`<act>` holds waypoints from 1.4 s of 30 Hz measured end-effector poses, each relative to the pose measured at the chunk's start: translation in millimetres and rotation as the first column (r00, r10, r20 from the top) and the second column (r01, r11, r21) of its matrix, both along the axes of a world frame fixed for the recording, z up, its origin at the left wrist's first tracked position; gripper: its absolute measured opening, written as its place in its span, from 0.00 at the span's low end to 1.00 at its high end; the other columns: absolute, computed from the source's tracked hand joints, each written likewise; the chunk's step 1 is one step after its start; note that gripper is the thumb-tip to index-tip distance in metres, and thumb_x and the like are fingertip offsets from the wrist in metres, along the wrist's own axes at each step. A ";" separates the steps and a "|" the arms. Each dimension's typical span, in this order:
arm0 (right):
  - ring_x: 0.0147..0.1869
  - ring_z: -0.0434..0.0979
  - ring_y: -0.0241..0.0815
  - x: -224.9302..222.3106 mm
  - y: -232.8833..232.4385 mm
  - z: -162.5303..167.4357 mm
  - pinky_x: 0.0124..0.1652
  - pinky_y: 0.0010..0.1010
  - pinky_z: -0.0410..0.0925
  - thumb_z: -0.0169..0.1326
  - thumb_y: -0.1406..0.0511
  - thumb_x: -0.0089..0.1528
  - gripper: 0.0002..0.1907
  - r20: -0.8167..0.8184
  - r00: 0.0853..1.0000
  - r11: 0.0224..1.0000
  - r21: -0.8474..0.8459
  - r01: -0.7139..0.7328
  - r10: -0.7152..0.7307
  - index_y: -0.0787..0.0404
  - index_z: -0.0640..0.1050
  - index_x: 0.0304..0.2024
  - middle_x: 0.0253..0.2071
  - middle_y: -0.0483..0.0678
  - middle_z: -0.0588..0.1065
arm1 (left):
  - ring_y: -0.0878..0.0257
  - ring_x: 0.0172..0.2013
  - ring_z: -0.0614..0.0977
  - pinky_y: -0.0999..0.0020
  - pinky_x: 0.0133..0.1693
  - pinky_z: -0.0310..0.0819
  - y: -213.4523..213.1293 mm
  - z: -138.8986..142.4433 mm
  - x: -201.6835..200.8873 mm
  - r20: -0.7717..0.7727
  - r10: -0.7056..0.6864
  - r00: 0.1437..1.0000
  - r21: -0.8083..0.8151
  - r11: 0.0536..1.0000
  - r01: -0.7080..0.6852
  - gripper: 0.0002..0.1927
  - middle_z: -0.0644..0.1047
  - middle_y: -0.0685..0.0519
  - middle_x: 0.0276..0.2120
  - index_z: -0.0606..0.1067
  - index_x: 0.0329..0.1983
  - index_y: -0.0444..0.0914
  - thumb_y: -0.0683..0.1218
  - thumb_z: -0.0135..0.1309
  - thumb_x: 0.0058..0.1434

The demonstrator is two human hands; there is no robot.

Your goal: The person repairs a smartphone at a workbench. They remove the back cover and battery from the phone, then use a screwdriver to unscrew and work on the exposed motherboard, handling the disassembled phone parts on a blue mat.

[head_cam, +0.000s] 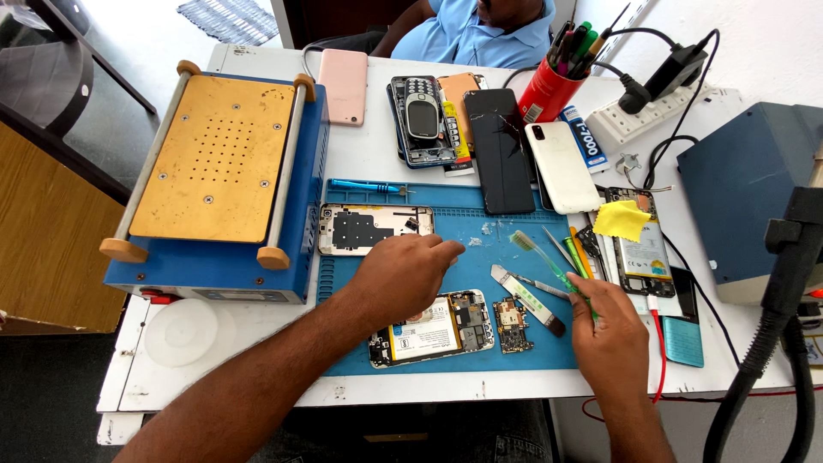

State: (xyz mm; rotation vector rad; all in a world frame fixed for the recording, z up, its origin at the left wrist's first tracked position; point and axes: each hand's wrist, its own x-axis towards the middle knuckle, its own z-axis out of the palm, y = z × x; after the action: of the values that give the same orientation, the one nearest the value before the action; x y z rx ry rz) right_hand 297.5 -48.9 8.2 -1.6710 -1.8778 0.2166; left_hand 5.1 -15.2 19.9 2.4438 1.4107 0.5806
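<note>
Toothbrush (549,261), green with a clear handle, lies slanted on the blue mat (480,231), its bristles pointing up-left and its handle end under the fingers of the right hand (610,330), which curls loosely about it; whether the grip is firm I cannot tell. Just left of the brush lie tweezers (536,285) and a flat white tool (525,298), and beside them a small circuit board (512,326). The left hand (403,274) hovers palm-down over the middle of the mat, fingers bent and loosely closed, with nothing seen in it; it sits between an opened phone (433,330) showing its battery, near the mat's front edge, and a bare phone frame (375,228) at the mat's back left. A blue screwdriver (364,185) lies above that frame. To the left on the white tabletop (369,146) stands a blue machine (219,171) with a tan perforated plate. Farther back are a pink phone (344,85), a stack of phones (429,120), a cracked black phone (499,150) and a white phone (561,167). A red cup (549,90) holds pens. A yellow cloth (621,219) rests on another open phone at the right. A person in a light-blue shirt (471,30) sits across the tabletop.
</note>
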 end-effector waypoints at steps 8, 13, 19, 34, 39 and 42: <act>0.40 0.81 0.40 -0.9 3.5 18.9 0.36 0.32 0.74 0.51 0.67 0.69 0.15 -0.029 0.999 0.992 -0.126 -0.021 0.018 0.52 0.82 0.56 0.43 0.48 0.80 | 0.57 0.33 0.85 0.57 0.35 0.82 1.4 5.7 -4.6 0.049 0.064 0.997 -0.031 0.998 -0.063 0.13 0.83 0.47 0.36 0.78 0.53 0.39 0.46 0.50 0.70; 0.39 0.80 0.37 2.3 4.6 18.4 0.37 0.30 0.74 0.47 0.75 0.63 0.22 0.015 1.000 0.983 -0.183 -0.003 0.006 0.55 0.82 0.56 0.41 0.49 0.80 | 0.58 0.33 0.85 0.58 0.36 0.81 1.1 3.0 -5.1 0.034 0.059 0.998 -0.048 0.997 -0.058 0.12 0.83 0.47 0.35 0.79 0.52 0.39 0.46 0.51 0.69; 0.39 0.82 0.37 -0.3 -3.0 19.9 0.38 0.29 0.75 0.44 0.77 0.61 0.26 -0.055 0.998 0.965 -0.262 -0.030 0.017 0.54 0.81 0.57 0.42 0.48 0.80 | 0.60 0.33 0.85 0.60 0.34 0.82 1.9 -0.6 -3.7 0.120 0.032 0.992 -0.025 0.999 -0.029 0.10 0.82 0.48 0.37 0.81 0.47 0.39 0.47 0.55 0.67; 0.48 0.81 0.45 -23.6 11.5 16.2 0.44 0.37 0.74 0.53 0.68 0.67 0.13 0.211 0.978 0.999 0.033 -0.013 0.006 0.57 0.82 0.52 0.48 0.50 0.78 | 0.57 0.46 0.79 0.59 0.44 0.78 1.5 -7.2 -7.3 0.253 0.008 0.967 0.193 0.980 -0.058 0.10 0.78 0.47 0.45 0.81 0.46 0.37 0.46 0.60 0.65; 0.46 0.81 0.46 -18.7 13.8 7.7 0.42 0.37 0.75 0.53 0.69 0.67 0.14 0.233 0.971 0.999 0.004 0.045 -0.045 0.57 0.82 0.53 0.49 0.50 0.77 | 0.57 0.45 0.79 0.60 0.43 0.78 1.5 -7.3 -7.4 0.252 0.002 0.968 0.171 0.984 -0.047 0.10 0.77 0.48 0.44 0.81 0.46 0.38 0.46 0.60 0.64; 0.44 0.81 0.45 -17.6 14.6 8.1 0.40 0.37 0.75 0.53 0.69 0.67 0.14 0.272 0.960 0.997 -0.038 0.074 -0.061 0.56 0.82 0.53 0.49 0.49 0.78 | 0.58 0.45 0.79 0.60 0.45 0.78 1.6 -7.1 -7.6 0.241 -0.002 0.971 0.185 0.982 -0.044 0.09 0.77 0.49 0.44 0.81 0.46 0.38 0.46 0.60 0.65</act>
State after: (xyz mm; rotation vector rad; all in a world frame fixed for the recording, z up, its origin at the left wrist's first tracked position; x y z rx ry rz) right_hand 279.9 -34.3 16.3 -1.8728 -2.0207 0.0039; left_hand -2.6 -13.6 12.9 2.3993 1.3374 1.0216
